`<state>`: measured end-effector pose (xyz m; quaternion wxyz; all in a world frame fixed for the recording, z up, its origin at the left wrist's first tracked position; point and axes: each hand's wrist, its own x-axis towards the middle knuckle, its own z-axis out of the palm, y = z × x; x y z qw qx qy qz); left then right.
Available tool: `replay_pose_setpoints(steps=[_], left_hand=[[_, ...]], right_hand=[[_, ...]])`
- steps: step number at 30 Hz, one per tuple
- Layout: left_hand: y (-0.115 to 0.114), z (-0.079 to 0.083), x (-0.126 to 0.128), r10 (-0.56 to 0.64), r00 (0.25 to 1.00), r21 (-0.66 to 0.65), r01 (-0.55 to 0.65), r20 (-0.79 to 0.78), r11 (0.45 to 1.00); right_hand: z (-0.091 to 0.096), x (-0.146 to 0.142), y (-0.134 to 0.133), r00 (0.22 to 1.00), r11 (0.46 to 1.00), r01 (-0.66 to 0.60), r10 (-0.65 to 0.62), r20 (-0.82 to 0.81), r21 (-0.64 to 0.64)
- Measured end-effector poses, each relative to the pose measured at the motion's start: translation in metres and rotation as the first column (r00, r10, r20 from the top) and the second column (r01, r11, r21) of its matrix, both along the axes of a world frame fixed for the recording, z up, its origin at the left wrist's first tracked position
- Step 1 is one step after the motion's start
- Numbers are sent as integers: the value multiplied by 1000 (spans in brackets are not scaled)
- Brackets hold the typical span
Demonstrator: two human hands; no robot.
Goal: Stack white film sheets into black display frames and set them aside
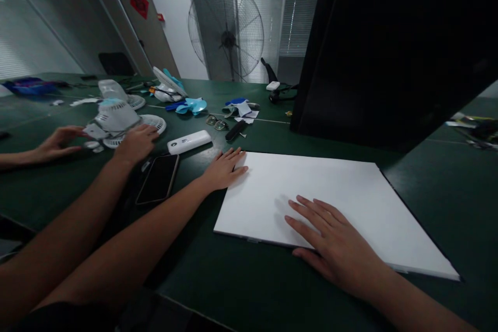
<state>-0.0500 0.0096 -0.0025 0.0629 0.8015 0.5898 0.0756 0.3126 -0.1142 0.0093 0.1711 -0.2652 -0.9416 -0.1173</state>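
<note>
A flat white rectangular panel (311, 181) with a thin dark edge lies on the dark green table. My left hand (223, 168) rests at its far left corner, fingers stretched and thumb over the white surface. Over the near edge of the panel is my right hand (330, 238), palm down with fingers spread and its thumb by the front edge. A shadow falls on the panel beside those fingers; whether they touch it I cannot tell. Neither hand grips anything.
Another person's hands (136, 142) are at a white fan-like device (116, 116) on the left. A phone (158, 179), a white oblong device (189, 142), glasses (217, 123) and a black object (235, 130) lie nearby. A large black panel (373, 62) rises at the back right.
</note>
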Motion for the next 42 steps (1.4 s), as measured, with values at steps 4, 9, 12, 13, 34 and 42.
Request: replay_pose_setpoints(steps=[4,9,12,13,34,42], left_hand=[[2,-3,-1,-6,1000,1,6,-9,1000],[5,-6,-1,2,1000,13,-2,-9,1000],[6,-6,0,19,999,25,-20,29,999],[7,-6,-1,22,999,25,-23,47,999],[7,3,-20,-296,937,137,274,187,952],[5,6,-14,-372,886,136,347,277,928]], right_hand=[[4,-3,0,996,997,-67,70,-60,44],[10,-4,0,972,963,-189,212,-103,193],[14,-5,-2,955,939,-245,276,-105,240],[15,-5,-3,951,933,-259,292,-102,251],[42,28,-5,948,881,-210,290,-133,424],[50,31,6,949,897,-159,254,-187,412]])
